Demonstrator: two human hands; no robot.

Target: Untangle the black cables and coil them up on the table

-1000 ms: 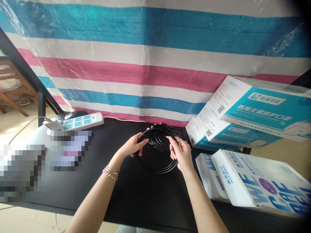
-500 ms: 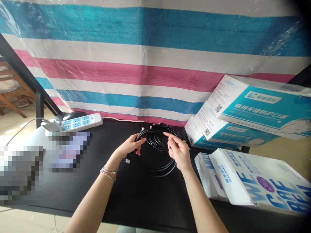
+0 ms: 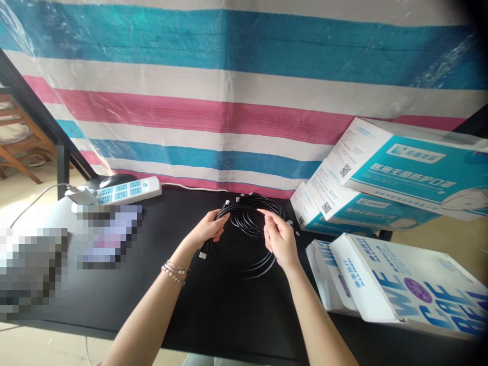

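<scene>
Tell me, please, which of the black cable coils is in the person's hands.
It is the nearer coil, held between the left hand and right hand; the other coiled cables lie behind it on the black table.

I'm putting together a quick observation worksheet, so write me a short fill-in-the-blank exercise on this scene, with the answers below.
1. The left hand and right hand hold looped cable coloured ____.
2. The bracelets are on the person's ____ wrist.
3. The sheet behind the table is patterned with ____.
4. The power strip is coloured blue and ____.

Missing words: black; left; stripes; white.
</scene>
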